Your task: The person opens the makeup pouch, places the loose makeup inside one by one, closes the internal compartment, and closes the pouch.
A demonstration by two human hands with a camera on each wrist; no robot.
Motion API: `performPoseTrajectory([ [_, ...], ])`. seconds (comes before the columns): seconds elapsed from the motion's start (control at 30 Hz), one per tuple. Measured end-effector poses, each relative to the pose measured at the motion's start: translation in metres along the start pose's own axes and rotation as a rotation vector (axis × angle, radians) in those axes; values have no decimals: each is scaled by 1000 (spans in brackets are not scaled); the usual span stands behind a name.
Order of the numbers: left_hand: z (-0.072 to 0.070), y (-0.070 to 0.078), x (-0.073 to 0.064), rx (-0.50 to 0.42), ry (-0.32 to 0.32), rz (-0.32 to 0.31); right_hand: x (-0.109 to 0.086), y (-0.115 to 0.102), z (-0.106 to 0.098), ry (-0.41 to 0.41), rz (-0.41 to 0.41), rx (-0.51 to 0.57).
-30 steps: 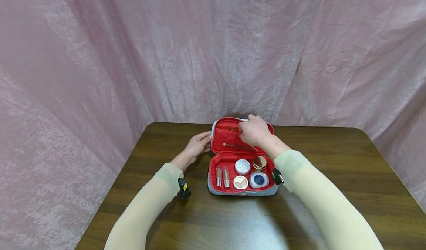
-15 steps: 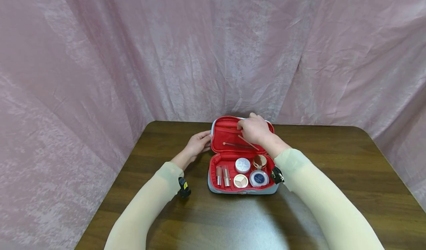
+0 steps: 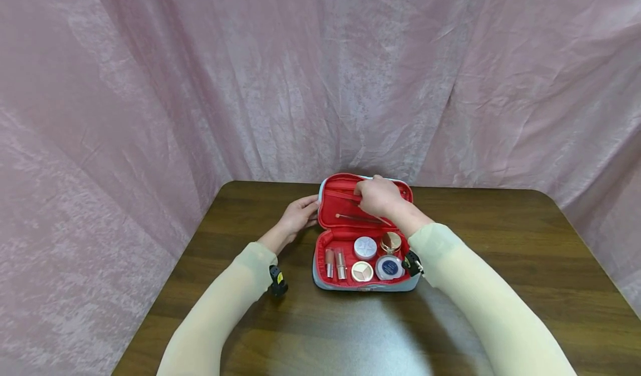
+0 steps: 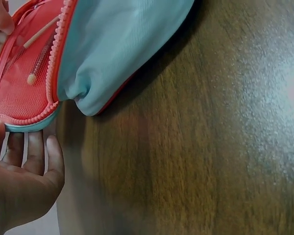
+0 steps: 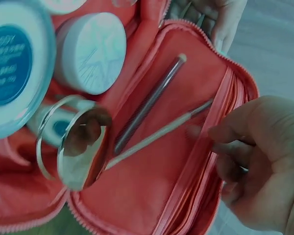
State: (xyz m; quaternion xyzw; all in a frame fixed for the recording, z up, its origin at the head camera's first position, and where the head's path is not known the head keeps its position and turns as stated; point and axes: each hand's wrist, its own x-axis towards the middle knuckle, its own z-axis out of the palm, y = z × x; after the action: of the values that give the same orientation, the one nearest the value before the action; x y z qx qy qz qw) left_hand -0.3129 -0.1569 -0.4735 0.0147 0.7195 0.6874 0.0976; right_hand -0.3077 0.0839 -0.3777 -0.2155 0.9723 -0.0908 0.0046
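An unzipped cosmetic bag (image 3: 365, 288), pale blue outside and red inside, lies with its lid raised. My left hand (image 3: 296, 218) grips the lid's left edge, thumb inside and fingers behind, as the left wrist view shows (image 4: 27, 178). At the lid's mesh pocket (image 5: 142, 196), my right hand (image 3: 380, 197) pinches the pocket's edge band, one fingertip showing through the mesh. Behind the mesh lie a dark-handled makeup brush (image 5: 149, 105) and a thin light-handled brush (image 5: 152, 139), tilted toward each other. Neither brush is in my fingers.
In the bag's base sit two lip tubes (image 3: 335, 263), a three-part palette (image 3: 362, 271), a white round jar (image 3: 365, 247), a gold compact (image 3: 390, 242) and a blue-labelled compact (image 3: 389, 267). The wooden table (image 3: 501, 265) meets a pink curtain (image 3: 300, 87).
My right hand has shifted slightly left along the pocket's edge and now covers more of the light-handled brush. The left hand keeps its place on the lid.
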Motion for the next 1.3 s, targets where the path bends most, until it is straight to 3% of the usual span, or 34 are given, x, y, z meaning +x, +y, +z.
performPoseTrajectory([
  [0.2,2,1,0,-12,-5,-3,7,-11,2,-110,60,117],
  [0.47,5,1,0,-1,-9,-2,7,-11,4,-160,76,158],
  [0.87,3,-2,1,17,-11,4,-7,5,-17,-24,40,230],
  [1.3,4,-5,3,1,-35,3,-44,60,-46,164,55,359],
])
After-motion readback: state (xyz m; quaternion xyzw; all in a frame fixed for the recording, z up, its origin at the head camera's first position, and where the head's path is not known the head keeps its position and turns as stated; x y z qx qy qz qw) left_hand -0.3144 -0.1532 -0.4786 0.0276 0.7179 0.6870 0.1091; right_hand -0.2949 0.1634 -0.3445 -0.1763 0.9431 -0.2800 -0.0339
